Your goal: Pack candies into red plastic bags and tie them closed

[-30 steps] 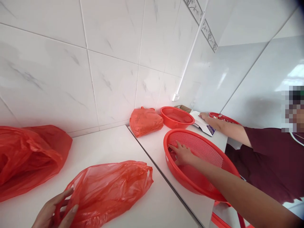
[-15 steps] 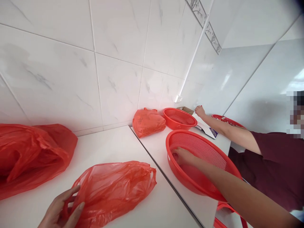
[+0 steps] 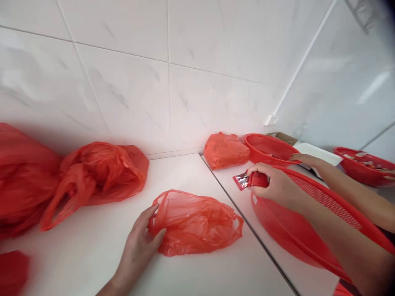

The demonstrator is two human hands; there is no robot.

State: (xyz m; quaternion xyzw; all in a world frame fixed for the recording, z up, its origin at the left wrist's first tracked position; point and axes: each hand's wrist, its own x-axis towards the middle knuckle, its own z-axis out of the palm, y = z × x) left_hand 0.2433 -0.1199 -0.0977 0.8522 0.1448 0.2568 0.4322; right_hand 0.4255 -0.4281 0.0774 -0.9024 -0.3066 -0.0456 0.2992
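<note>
My left hand (image 3: 140,238) grips the near left edge of a thin red plastic bag (image 3: 197,224), thumb and fingers at its opening. The bag lies loosely spread on the white counter, one handle loop pointing right. My right hand (image 3: 276,187) is closed around small red packets (image 3: 259,179); a shiny silver-and-red wrapper end (image 3: 241,180) sticks out past the fingertips. It hovers over the left rim of a large red perforated basket (image 3: 286,220). My forearm hides part of the basket's inside.
Filled red bags (image 3: 106,172) crowd the left. At the wall stand a tied red bag (image 3: 226,151), a red basin (image 3: 268,144), a cardboard box (image 3: 282,137) and a white scale (image 3: 317,153). Another person's hand (image 3: 308,161) reaches to the basin. A filled red basin (image 3: 361,164) stands far right.
My right hand has come up out of the large basket with red packets. My view has turned left. The other person's hand has moved from above the scale to the basin.
</note>
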